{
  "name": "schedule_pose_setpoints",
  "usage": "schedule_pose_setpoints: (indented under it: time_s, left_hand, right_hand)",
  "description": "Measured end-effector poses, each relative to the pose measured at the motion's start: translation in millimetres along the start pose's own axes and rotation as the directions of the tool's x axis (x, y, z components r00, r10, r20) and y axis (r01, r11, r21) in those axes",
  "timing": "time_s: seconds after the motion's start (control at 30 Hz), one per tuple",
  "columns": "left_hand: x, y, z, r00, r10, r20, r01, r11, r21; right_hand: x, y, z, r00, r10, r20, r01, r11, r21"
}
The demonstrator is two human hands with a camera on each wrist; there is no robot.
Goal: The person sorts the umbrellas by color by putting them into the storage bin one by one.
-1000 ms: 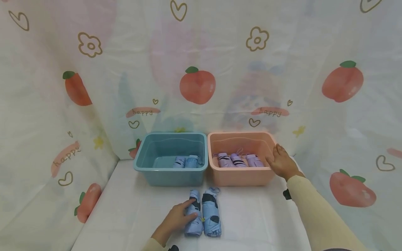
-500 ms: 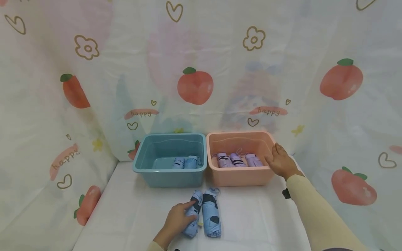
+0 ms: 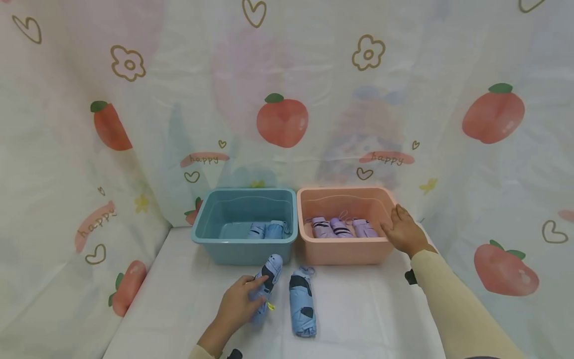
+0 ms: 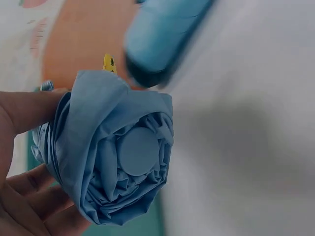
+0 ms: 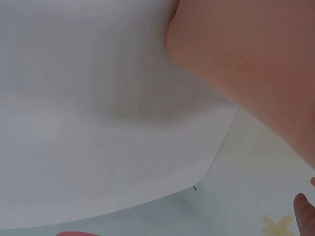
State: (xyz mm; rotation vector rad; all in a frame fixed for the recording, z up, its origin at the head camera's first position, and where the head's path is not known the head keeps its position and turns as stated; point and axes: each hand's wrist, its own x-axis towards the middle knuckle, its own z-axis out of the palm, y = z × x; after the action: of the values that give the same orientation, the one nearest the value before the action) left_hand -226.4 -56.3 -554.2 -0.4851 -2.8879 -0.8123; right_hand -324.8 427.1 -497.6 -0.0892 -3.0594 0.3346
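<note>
My left hand [image 3: 236, 301] grips a folded light-blue umbrella [image 3: 270, 271] with dark patches, tilted with its far end raised toward the blue bin. In the left wrist view its round end and gathered blue cloth [image 4: 118, 152] face the camera, thumb on one side and fingers on the other; a yellow tag [image 4: 109, 63] sticks out. To the right, a second folded blue umbrella [image 3: 302, 306] with dark patches lies on the table. My right hand [image 3: 405, 231] rests with extended fingers at the right side of the pink bin [image 3: 345, 253]; only a fingertip [image 5: 304, 211] shows in the right wrist view.
Left of the pink bin stands a blue bin [image 3: 251, 253], holding two folded blue umbrellas [image 3: 274, 230]. Three purple folded umbrellas [image 3: 341, 228] lie in the pink bin. A fruit-printed curtain [image 3: 282, 169] surrounds the white table [image 3: 358, 309] at the back and sides.
My left hand has lifted the left umbrella from beside the other one, shifting it leftward and tilting its far end up. My right hand stays at the pink bin.
</note>
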Motion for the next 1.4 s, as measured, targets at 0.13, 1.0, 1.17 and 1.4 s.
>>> schedule_pose_setpoints:
  time_s: [0.13,1.0,1.17,1.4]
  left_hand:
    - [-0.5,3.4,-27.1,0.995,0.062,-0.075,-0.060,0.998,0.027]
    - [52.3,-21.7,-124.7,0.862,0.312,-0.399,-0.304,0.949,0.086]
    - [69.3,-27.3,-138.7,0.861,0.301,-0.411,-0.297,0.952,0.076]
    - [112.8,-41.3,-160.8,0.904,0.261,-0.338,-0.245,0.965,0.088]
  right_hand:
    - [0.5,0,1,1.000,-0.009,-0.001,0.009,1.000,0.005]
    - [2.1,1,4,1.000,0.020,-0.016,-0.020,1.000,-0.003]
    - [3.0,1,4,1.000,0.024,-0.012,-0.024,1.000,0.000]
    - [4.0,2,5,1.000,0.031,-0.006,-0.031,1.000,-0.005]
